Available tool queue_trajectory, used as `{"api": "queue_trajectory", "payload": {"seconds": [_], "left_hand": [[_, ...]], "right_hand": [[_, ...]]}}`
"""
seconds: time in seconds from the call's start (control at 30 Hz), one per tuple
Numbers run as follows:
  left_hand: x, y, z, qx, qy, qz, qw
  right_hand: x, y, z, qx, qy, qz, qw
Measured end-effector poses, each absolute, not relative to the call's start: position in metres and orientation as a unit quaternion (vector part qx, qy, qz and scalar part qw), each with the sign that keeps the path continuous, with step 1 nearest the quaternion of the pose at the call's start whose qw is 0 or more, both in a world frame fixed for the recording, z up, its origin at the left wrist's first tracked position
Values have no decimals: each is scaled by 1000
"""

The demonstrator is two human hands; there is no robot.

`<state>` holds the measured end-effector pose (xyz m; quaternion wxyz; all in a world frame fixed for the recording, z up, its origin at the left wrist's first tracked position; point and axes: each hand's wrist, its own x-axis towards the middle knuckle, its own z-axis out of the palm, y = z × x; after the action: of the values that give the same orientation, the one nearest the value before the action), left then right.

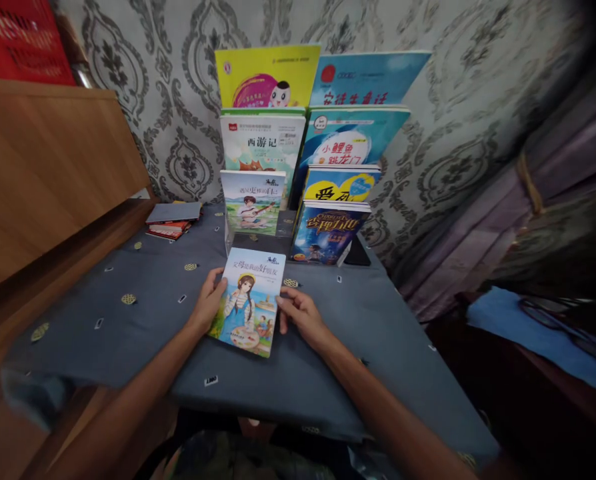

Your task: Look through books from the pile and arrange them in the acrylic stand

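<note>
The left hand and right hand pinch opposite side edges of the illustrated book, probably to steady it while leaving its cover unobstructed. It is over the near middle of the bench; whether it touches, I cannot tell. Farther off, the left book column and right book column rise stepwise, presumably so titles show.

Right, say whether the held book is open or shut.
Shut: the held book shows its front cover, with no inner pages visible.
</note>
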<state>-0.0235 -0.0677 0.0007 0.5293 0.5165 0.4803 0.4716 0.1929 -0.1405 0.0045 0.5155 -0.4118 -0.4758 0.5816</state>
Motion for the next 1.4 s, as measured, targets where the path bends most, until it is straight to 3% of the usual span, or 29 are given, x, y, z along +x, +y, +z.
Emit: {"api": "queue_trajectory", "payload": {"seconds": [0.1,0.27,0.37,0.7,0.97,1.2,1.4], "left_hand": [[-35,-55,2,622,493,392,465],[-46,-45,13,808,504,274,135],[-36,-60,19,850,477,217,51],[19,-127,28,884,466,10,-46],[31,-131,42,886,452,-51,-88],[24,-123,75,884,457,-98,-13],[25,-125,70,883,460,-89,-26]], "right_hand": [[195,-137,0,-421,-447,576,540],[204,-132,-8,-537,-428,454,567],[210,-131,-9,-587,-452,372,560],[211,-131,-11,-593,-508,318,538],[210,-133,-8,-600,-529,290,525],[211,-128,-15,-563,-503,365,545],[208,-124,-20,-515,-470,441,565]]}}
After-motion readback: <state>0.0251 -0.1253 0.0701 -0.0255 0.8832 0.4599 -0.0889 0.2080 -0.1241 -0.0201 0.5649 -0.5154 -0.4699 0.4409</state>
